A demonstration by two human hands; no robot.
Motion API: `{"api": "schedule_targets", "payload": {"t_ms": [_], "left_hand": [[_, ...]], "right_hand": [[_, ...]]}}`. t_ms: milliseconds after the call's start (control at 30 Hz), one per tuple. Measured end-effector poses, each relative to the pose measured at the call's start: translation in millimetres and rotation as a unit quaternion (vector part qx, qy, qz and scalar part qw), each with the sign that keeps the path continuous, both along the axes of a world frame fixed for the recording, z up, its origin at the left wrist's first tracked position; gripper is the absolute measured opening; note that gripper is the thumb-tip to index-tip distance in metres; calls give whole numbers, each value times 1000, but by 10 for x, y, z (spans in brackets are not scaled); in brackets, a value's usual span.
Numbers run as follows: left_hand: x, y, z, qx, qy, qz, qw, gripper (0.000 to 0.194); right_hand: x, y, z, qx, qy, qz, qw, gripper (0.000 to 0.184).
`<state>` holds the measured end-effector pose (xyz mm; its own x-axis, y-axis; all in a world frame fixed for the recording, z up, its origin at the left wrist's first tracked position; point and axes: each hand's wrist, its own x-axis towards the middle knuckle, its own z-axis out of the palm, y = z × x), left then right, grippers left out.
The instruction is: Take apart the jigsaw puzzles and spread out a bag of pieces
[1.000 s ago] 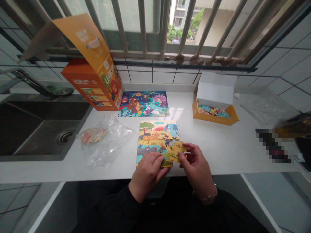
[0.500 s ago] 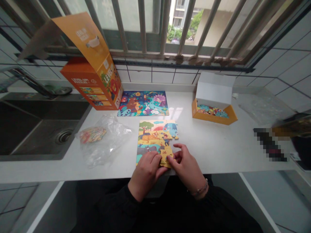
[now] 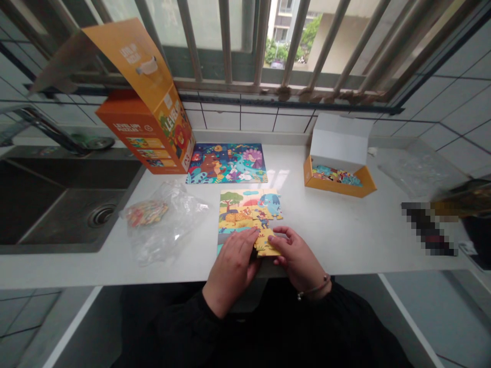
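A partly assembled animal jigsaw puzzle (image 3: 235,217) lies on the white counter in front of me, showing a tree, a leopard and a blue elephant. My left hand (image 3: 233,263) rests over its lower left part, fingers stretched flat on the pieces and thumb tucked by the near edge. Between the thumb and fingers of my right hand (image 3: 297,253) is a yellow puzzle piece (image 3: 265,246), held at the puzzle's lower right corner and slightly tilted. My left fingertips come right up to this piece; whether they touch it I cannot tell.
Behind lies a finished dark-blue puzzle (image 3: 230,163) beside a tall orange box (image 3: 153,133). A clear plastic bag (image 3: 172,220) with pieces is at left, near the sink (image 3: 69,214). An open yellow box (image 3: 337,186) of pieces stands at right, with crumpled plastic (image 3: 414,168) beyond.
My right hand has shifted slightly right and lifted the yellow piece's near edge, turning it a little. My left fingers have slid up and flattened over the puzzle.
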<state>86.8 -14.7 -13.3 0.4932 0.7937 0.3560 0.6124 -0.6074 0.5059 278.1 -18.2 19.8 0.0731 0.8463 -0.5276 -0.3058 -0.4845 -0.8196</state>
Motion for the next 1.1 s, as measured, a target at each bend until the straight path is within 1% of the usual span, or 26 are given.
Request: {"api": "schedule_targets", "payload": {"t_ms": [133, 233, 300, 400, 500, 567, 600, 633, 733, 767, 833, 900, 967, 1033, 1100], "left_hand": [[-11, -3, -12, 0, -5, 12, 1000, 64], [-10, 5, -6, -3, 0, 24, 1000, 66], [-4, 10, 1, -4, 9, 28, 1000, 65], [9, 12, 6, 4, 24, 49, 999, 61], [20, 12, 2, 8, 42, 69, 997, 62], [28, 14, 1, 8, 56, 71, 996, 60], [33, 15, 2, 10, 62, 71, 996, 58], [39, 16, 2, 13, 66, 72, 995, 55], [57, 19, 4, 24, 66, 83, 994, 48], [63, 19, 3, 28, 63, 87, 994, 46], [72, 19, -2, 33, 59, 93, 993, 44], [77, 18, -11, 35, 59, 95, 993, 44], [77, 15, -20, 34, 60, 97, 993, 43], [75, 12, -28, 34, 61, 102, 992, 42], [72, 10, -33, 37, 63, 104, 992, 42]], "right_hand": [[22, -7, 13, -26, 36, -7, 999, 65], [44, 1, 5, -13, 15, 2, 1000, 67], [58, 5, 14, 9, -16, 19, 1000, 65], [65, -24, 55, 72, -77, 54, 993, 53], [49, -88, 112, 140, -185, 85, 969, 38], [34, -120, 146, 160, -234, 97, 954, 32], [30, -127, 161, 157, -231, 100, 955, 33], [29, -125, 173, 143, -206, 96, 963, 36], [51, -93, 200, 59, -60, 57, 995, 51], [66, -82, 204, 31, -15, 40, 999, 55], [101, -69, 203, -7, 39, 17, 999, 60], [138, -71, 184, -27, 61, 10, 998, 61], [176, -77, 150, -29, 58, 8, 998, 61], [211, -77, 112, -8, 24, 10, 1000, 61], [238, -73, 83, 31, -20, 23, 999, 59]]}}
